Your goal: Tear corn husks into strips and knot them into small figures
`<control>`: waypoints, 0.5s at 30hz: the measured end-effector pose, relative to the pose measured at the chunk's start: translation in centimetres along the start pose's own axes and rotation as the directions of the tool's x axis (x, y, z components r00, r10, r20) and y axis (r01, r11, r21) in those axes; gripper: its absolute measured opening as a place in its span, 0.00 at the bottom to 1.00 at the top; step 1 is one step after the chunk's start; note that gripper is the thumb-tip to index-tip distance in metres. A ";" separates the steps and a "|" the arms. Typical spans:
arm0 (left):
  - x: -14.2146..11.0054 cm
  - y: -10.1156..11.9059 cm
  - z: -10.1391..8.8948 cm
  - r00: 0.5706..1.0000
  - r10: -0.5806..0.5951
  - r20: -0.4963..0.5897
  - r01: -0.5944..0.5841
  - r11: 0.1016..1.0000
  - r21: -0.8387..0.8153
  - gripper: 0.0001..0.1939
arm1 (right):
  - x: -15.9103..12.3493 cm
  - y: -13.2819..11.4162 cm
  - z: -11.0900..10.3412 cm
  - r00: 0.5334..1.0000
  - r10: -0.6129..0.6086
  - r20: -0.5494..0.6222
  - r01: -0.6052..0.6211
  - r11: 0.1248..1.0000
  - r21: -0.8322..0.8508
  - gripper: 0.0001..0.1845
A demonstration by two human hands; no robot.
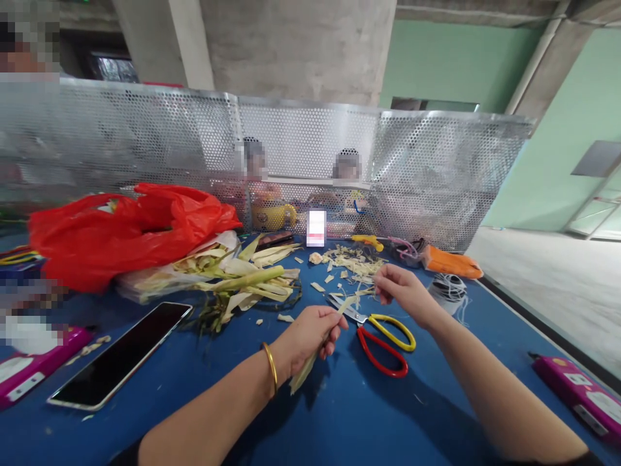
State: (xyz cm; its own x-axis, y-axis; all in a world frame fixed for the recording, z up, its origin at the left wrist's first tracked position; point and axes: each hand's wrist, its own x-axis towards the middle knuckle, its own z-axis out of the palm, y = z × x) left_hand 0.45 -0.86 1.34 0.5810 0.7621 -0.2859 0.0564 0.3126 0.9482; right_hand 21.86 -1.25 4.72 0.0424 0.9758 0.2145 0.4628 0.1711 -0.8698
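A pale strip of corn husk [304,377] is pinched in my left hand [315,329], its upper end poking out past the thumb and its lower end hanging below the palm. My right hand [400,291] is raised to the right of it, fingertips pressed together. Thin pale shreds lie near those fingertips; whether one is held between them I cannot make out. Scissors [383,343] with one red and one yellow handle lie on the blue table between my hands, blades partly behind the husk strip. Beyond them is a scatter of husk scraps [356,262].
Husks [252,281] lie at left centre beside a red plastic bag [130,233]. A phone [123,356] lies at left. Purple devices sit at the left and right [579,398] edges. A wire coil [449,291] and orange packet [453,262] are at right. A perforated metal screen [310,142] stands behind; people sit beyond.
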 end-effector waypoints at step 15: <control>0.2 0.3 -0.3 0.998 -0.006 -0.056 0.003 0.998 -0.064 0.09 | 1.8 2.5 -3.7 0.980 0.180 0.089 -0.111 0.855 -0.507 0.05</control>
State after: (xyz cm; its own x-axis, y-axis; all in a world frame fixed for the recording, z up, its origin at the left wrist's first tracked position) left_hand 0.34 -0.47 1.51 0.5344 0.7905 -0.2991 0.0062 0.3502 0.9366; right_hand 26.36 0.41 4.59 0.0459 0.9989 0.0137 0.8398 -0.0312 -0.5420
